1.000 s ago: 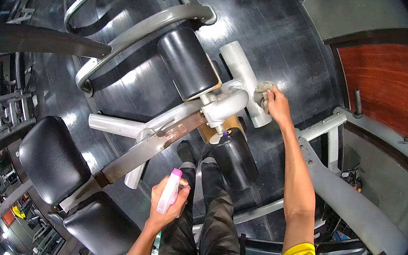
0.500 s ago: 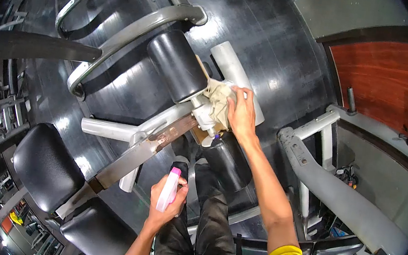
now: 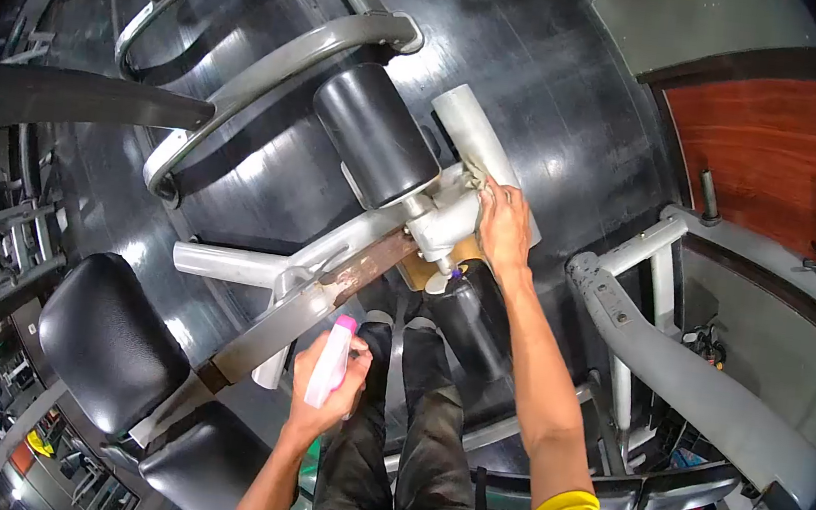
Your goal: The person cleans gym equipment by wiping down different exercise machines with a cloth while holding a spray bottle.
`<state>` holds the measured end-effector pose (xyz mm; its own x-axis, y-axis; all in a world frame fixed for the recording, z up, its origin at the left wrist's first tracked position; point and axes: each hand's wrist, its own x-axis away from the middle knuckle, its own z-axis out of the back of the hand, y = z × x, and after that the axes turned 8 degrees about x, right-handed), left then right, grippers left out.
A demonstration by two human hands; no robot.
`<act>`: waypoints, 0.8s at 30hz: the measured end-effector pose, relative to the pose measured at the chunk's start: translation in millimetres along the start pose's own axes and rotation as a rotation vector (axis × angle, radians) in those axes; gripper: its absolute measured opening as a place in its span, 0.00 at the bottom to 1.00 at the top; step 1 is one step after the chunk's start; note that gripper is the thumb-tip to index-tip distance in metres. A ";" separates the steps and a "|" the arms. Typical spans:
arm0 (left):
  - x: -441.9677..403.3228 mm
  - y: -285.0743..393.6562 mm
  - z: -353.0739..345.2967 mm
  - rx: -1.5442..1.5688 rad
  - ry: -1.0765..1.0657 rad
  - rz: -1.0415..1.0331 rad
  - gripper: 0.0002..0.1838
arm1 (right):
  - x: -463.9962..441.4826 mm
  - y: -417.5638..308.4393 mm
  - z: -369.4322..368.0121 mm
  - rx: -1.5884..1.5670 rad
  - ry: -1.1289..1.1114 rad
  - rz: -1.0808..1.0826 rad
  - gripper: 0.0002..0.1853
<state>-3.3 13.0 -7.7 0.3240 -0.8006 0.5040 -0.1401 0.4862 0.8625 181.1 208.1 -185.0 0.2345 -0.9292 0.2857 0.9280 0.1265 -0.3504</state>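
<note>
My right hand (image 3: 505, 231) is closed on a crumpled beige cloth (image 3: 476, 172) and presses it against the pale metal frame of an exercise machine, beside its thick cross tube (image 3: 473, 126). Part of the cloth is hidden under my fingers. Left of that hand is a black roller pad (image 3: 378, 139); a second roller pad (image 3: 469, 320) lies below it. Lower down, my left hand (image 3: 353, 388) is wrapped round a spray bottle with a white and pink trigger head (image 3: 328, 372). The bottle's body is mostly hidden by the hand, with a bit of green showing below.
Black padded seats (image 3: 113, 342) sit at the lower left, joined to the machine by a worn metal beam (image 3: 356, 267). A curved grey tube frame (image 3: 290, 55) stands at the upper left. On the right is another machine's heavy grey arm (image 3: 698, 364). Dark flooring (image 3: 564, 122) surrounds the machine.
My right hand has slid the cloth slightly up and right, off the joint by the roller pad, and the cloth is more bunched. The spray bottle stays in my left hand.
</note>
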 end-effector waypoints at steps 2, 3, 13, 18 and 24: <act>-5.4 4.3 4.9 0.002 0.003 0.019 0.06 | 8.6 -11.4 -5.5 0.137 0.075 -0.076 0.24; -8.8 5.2 7.7 0.001 0.005 0.016 0.06 | 13.2 -13.7 -1.1 0.134 0.077 -0.073 0.24; -38.6 -1.8 17.9 -0.012 -0.044 -0.005 0.07 | -10.7 15.6 0.6 0.231 0.046 0.198 0.19; -45.6 -9.0 21.0 -0.021 -0.058 -0.028 0.07 | 11.2 8.9 -3.2 0.029 0.053 0.137 0.20; -60.5 -3.9 18.6 -0.049 -0.071 0.021 0.05 | 14.5 20.2 22.9 0.149 -0.062 0.310 0.16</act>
<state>-39.7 53.0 -40.7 0.2544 -0.8117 0.5258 -0.0996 0.5188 0.8491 210.0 205.2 -167.5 0.5249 -0.8164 0.2410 0.8408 0.4530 -0.2965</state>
